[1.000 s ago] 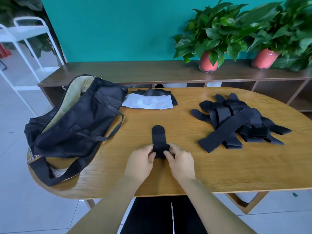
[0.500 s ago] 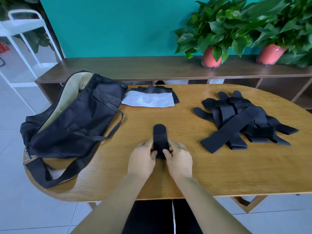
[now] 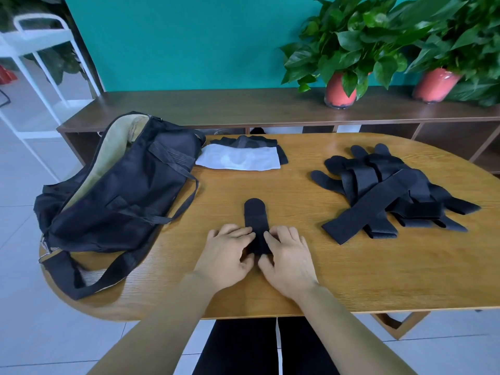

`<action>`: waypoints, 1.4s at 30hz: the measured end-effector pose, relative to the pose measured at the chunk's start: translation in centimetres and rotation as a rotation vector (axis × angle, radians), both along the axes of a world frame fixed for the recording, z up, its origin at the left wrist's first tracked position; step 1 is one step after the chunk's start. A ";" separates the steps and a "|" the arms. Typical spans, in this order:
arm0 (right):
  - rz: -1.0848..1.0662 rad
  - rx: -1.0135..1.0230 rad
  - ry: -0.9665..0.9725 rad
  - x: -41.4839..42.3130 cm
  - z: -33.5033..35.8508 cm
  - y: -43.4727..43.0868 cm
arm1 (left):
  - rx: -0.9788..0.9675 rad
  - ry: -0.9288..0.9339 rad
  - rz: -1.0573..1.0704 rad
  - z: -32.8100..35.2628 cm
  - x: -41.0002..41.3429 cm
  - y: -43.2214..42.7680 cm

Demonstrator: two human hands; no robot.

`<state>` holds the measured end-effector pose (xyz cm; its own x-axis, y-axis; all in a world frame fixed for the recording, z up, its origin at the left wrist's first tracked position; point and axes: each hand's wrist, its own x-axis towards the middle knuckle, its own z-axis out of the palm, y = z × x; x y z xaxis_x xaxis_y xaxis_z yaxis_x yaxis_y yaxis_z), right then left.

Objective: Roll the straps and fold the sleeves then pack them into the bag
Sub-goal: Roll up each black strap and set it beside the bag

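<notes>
Strap (image 3: pixel 255 215) of black fabric lies at the front middle of the table (image 3: pixel 351 272). Its rounded end points away from the person, and its near end is bunched into a thick roll between the two hands. To its right, well apart, a pile of straps (image 3: pixel 378 190) of the same black cloth lies criss-crossed and unrolled. At the far edge sits a flat stack of sleeves (image 3: pixel 240 159), a white piece over black ones. It is just beside the black bag (image 3: pixel 121 190), which slumps on the table's left end with its pale lining showing and its shoulder band hanging over the rim. The table is an oval of light wood. Behind it runs a low dark sideboard (image 3: pixel 243 106) carrying two leafy plants (image 3: pixel 351 41) in red pots against a teal wall (image 3: pixel 176 41). A white rack (image 3: pixel 35 50) stands at the left on a pale tiled floor (image 3: pixel 21 320). Both bare forearms reach in from the bottom and meet at the strap. The left hand (image 3: pixel 228 253) and the right hand (image 3: pixel 286 255) lie palm down, side by side. Each grip is closed on the rolled end, with the fingers (image 3: pixel 238 232) curled over the top of the roll and the thumbs tucked in against its near side.
</notes>
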<state>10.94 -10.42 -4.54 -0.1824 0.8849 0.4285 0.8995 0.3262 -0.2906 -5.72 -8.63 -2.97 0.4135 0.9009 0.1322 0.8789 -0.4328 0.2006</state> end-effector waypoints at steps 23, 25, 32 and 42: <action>-0.254 -0.209 0.295 -1.7 1.8 1.0 | -0.025 -0.513 0.363 -0.3 1.6 -1.0; -0.271 -0.219 0.249 -1.8 1.7 1.2 | -0.022 -0.514 0.384 -0.1 1.6 -1.0; -0.289 -0.250 0.128 -2.3 1.4 1.6 | -0.006 -0.512 0.414 -0.3 1.6 -0.8; -0.302 -0.256 0.299 -2.1 2.5 1.5 | 0.021 -0.457 0.353 0.5 1.3 -0.9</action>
<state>8.87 -8.95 -2.01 0.1957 0.9631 0.1845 0.8076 -0.0516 -0.5875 -4.46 -9.55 -2.44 -0.0146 0.9692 0.2460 0.7968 -0.1373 0.5884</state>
